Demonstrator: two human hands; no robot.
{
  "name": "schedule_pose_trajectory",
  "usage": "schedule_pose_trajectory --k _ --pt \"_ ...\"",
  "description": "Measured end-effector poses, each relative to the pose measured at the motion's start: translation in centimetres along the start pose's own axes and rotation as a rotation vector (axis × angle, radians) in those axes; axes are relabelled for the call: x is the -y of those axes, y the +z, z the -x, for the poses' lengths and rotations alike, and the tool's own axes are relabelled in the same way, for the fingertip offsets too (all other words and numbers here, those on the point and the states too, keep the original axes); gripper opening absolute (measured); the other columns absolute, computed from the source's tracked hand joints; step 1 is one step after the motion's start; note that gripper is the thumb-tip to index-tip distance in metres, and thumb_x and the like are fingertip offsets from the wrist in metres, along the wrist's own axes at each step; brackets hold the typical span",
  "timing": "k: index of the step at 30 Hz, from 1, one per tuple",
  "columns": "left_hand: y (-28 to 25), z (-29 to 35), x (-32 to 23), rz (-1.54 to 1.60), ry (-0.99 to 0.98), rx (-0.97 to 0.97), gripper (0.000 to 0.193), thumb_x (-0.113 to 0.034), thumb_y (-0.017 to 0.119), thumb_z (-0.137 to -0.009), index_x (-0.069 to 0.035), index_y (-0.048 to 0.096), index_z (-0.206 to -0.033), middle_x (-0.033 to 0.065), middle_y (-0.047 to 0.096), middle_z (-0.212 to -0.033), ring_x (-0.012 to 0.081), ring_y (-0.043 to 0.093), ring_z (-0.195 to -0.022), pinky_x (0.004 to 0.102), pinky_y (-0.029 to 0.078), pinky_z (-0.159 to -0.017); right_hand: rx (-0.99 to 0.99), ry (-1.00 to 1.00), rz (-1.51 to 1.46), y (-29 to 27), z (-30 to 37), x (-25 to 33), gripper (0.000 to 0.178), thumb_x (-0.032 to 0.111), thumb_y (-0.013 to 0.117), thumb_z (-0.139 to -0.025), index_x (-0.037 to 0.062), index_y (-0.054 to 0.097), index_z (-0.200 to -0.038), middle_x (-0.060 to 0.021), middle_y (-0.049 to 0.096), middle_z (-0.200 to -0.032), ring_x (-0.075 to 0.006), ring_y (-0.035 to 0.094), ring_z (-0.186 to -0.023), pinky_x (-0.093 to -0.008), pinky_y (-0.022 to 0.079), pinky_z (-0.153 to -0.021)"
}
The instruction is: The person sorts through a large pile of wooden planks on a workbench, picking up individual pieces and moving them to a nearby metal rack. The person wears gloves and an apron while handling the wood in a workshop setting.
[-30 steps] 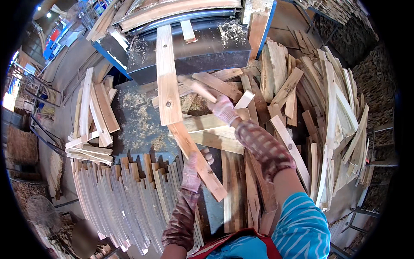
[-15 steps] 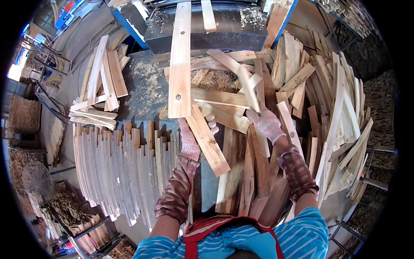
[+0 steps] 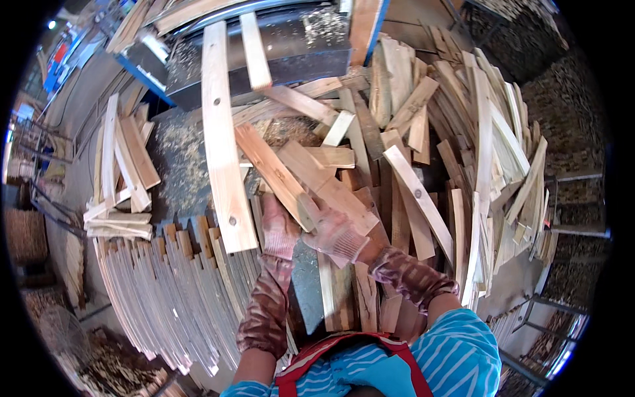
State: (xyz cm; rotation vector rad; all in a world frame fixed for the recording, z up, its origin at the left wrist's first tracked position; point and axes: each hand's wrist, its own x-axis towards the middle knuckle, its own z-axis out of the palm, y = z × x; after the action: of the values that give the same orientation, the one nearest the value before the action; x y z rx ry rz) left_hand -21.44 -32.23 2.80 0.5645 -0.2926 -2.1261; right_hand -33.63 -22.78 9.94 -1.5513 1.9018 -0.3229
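Observation:
Both of my hands wear pale knitted gloves and meet at the near end of a reddish-brown wooden board (image 3: 272, 173). My right hand (image 3: 336, 231) is closed around that end from the right. My left hand (image 3: 280, 231) is closed at the board's left side, its fingers partly hidden beneath the wood. The board slants away to the far left. Just beyond my right hand lies a wider plank (image 3: 324, 182), over other loose pieces. Left of my hands, a long pale board with two knots (image 3: 225, 142) reaches out from a dark machine (image 3: 297, 56).
A second pale board (image 3: 255, 53) sticks out of the machine. Narrow strips (image 3: 172, 291) stand in rows at the near left. Loose boards (image 3: 121, 159) lean at the far left; a large heap of planks (image 3: 486, 145) fills the right. Sawdust (image 3: 182, 152) covers the dark tabletop.
My right hand has come left and inward, beside my left hand, and now grips the near end of a board. The view has shifted, and the second board sticks further out of the machine.

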Motion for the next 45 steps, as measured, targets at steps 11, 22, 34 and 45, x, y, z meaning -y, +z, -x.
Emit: schedule_pose_trajectory --k 11,22,34,45 --pt "-6.2 2.8 -10.8 0.295 0.316 0.372 0.071 -0.04 0.058 -0.1 -0.006 0.033 -0.156 0.0303 0.038 -0.156 0.0417 0.047 -0.141 0.0598 0.05 -0.099 -0.396 0.318 -0.235 -2.8 6.5 -9.7 0.084 0.03 0.079 -0.078 0.0096 0.043 -0.151 -0.0222 0.051 -0.145 -0.0413 0.056 -0.128 -0.0446 0.048 -0.105" --pt "-3.4 4.8 -11.4 0.243 0.014 0.249 0.092 -0.071 0.056 -0.093 0.001 0.043 -0.149 0.0287 0.057 -0.134 0.0399 0.065 -0.112 0.0559 0.058 -0.095 -0.384 0.381 -0.266 -1.2 1.2 -10.0 0.085 0.034 0.078 -0.081 0.009 0.04 -0.153 -0.0182 0.051 -0.146 -0.0372 0.054 -0.131 -0.0431 0.047 -0.107" --pt "2.3 8.4 -9.2 -0.392 -0.098 -0.012 0.065 -0.017 0.08 -0.082 0.005 0.054 -0.137 0.018 0.066 -0.121 0.0301 0.07 -0.106 0.044 0.061 -0.094 -0.448 0.398 -0.104 -0.2 3.0 -9.0 0.076 0.037 0.074 -0.082 0.0111 0.045 -0.147 -0.021 0.05 -0.147 -0.0414 0.058 -0.124 -0.0479 0.051 -0.1" --pt "-3.6 21.1 0.1 -0.213 -0.115 -0.215 0.063 -0.003 0.075 -0.083 0.0 0.052 -0.141 0.0173 0.065 -0.129 0.0343 0.068 -0.113 0.0496 0.057 -0.099 -0.524 0.31 -0.188 -1.1 9.8 -8.2 0.077 0.028 0.077 -0.08 0.0078 0.045 -0.147 -0.0214 0.051 -0.145 -0.0405 0.056 -0.126 -0.0451 0.05 -0.102"
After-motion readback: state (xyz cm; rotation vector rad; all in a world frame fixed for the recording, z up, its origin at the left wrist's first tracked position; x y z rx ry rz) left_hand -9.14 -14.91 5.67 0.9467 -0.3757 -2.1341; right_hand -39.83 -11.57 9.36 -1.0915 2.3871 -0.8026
